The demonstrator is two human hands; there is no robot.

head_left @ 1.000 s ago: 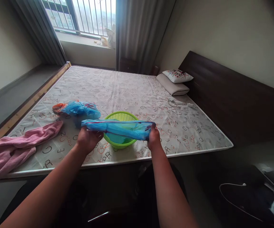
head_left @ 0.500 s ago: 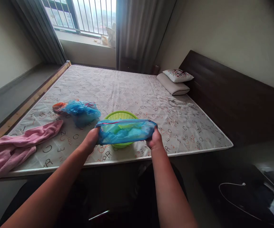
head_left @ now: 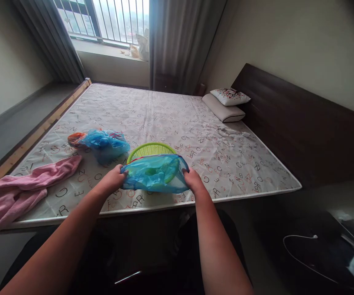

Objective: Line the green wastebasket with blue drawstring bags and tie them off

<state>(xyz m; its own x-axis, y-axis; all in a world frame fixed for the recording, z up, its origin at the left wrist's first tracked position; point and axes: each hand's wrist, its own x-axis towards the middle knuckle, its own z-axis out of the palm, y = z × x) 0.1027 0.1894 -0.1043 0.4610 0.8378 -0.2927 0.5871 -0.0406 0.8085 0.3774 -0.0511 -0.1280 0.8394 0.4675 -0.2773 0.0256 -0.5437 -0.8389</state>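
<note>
Two bare hands, both grasping. Clock centred on the basket, 12 o'clock pointing away from the wearer.

Left hand [head_left: 114,179]: at 8 o'clock, fingers closed on one end of a thin blue bag [head_left: 155,186]. Right hand [head_left: 194,181]: at 4 o'clock, gripping the opposite end. Bag is spread between them, its upper edge pulled fairly straight, with a red line along part of it. Film is see-through.

Green basket [head_left: 150,146]: stands on the mattress [head_left: 177,106] near its close edge. Far rim and slatted wall show above the bag; the near part shows as green through the film. Cannot tell whether the bag is around the basket or only in front of it.

Surroundings, same clock. At 10 o'clock, near the basket: a crumpled blue bundle [head_left: 106,141] with red streaks, touching an orange bundle [head_left: 75,138] on its outer side. At 9 o'clock, farther out: a pink cloth [head_left: 54,172], rumpled, reaching the mattress edge. At 2 o'clock, well apart: a patterned cushion [head_left: 230,96] resting on a pale pillow [head_left: 223,110], both beside the dark headboard [head_left: 287,110]. At 11 o'clock, beyond the mattress: a barred window [head_left: 118,20]. At 4 o'clock, off the mattress: a white cable [head_left: 296,256], curved, on a dark surface.
</note>
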